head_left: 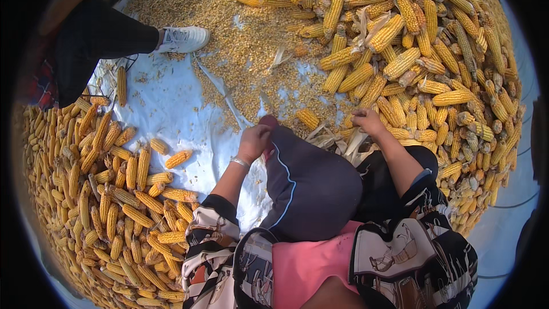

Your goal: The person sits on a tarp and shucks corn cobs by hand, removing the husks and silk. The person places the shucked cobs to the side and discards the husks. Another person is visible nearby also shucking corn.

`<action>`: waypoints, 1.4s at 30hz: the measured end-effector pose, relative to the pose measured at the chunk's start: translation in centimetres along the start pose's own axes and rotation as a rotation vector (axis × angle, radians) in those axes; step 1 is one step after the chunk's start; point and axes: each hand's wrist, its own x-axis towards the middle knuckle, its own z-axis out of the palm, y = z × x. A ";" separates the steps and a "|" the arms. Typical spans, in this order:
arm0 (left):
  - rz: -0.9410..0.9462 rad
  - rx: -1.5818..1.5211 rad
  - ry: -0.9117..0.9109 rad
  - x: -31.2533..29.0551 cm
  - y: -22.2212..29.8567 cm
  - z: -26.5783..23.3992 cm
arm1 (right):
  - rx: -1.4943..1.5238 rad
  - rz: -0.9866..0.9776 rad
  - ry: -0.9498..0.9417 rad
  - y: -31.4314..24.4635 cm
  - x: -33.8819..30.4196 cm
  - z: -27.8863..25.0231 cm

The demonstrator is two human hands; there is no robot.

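Observation:
My left hand (255, 142), with a bracelet at its wrist, is closed beside the maroon tip (267, 121) at the end of my dark-trousered leg (311, 180). What its curled fingers hold, if anything, is hidden. Out to the right, my right hand (369, 122) has its fingers bent together at the edge of the big heap of yellow corn cobs (394, 68). Anything in that pinch is too small to make out. Dry husks (353, 144) lie just below the right hand. Between the hands, a single corn cob (307, 118) rests on loose kernels.
Loose corn kernels (229, 66) cover much of a pale sheet (166, 94). A second pile of cobs (123, 212) spreads along the left. At upper left, another person's dark-trousered leg (114, 31) and white shoe (186, 40) reach onto the kernels.

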 end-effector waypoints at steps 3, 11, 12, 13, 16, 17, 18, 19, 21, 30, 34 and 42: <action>0.217 0.194 -0.135 8.8 3.6 4.2 | 0.106 0.083 0.025 2.7 2.4 0.6; 0.324 0.519 0.102 27.2 5.4 8.9 | -0.154 0.093 0.389 -3.8 13.2 7.4; 0.311 0.595 0.100 28.0 5.4 9.5 | -0.154 0.219 0.342 -4.4 14.1 7.6; 0.298 0.673 0.097 28.4 5.3 10.0 | -0.146 0.286 0.344 -5.0 14.7 7.9; 0.146 0.766 -0.074 28.3 5.0 10.2 | -0.086 0.286 0.444 -5.4 15.9 8.9; 0.060 0.773 -0.174 28.2 5.0 10.1 | 0.005 0.277 0.470 -5.3 16.3 9.3; 0.074 0.734 -0.180 28.0 5.0 10.0 | 0.108 0.299 0.403 -5.1 16.5 9.6; 0.104 0.548 -0.105 28.0 5.3 10.1 | 0.207 0.313 0.367 -4.8 16.7 9.9; 0.104 0.185 -0.081 28.2 6.3 10.7 | 0.555 0.177 0.366 -4.4 16.9 10.5; 0.061 0.557 -0.311 29.6 13.0 13.6 | 1.363 0.463 -0.106 -1.1 12.1 5.7; -0.204 -0.276 -0.460 25.0 12.3 10.2 | 1.464 0.195 -0.277 0.7 6.1 3.8; -0.265 -0.503 -0.500 14.3 18.5 5.5 | 1.491 -0.237 -0.732 -3.7 -1.1 0.7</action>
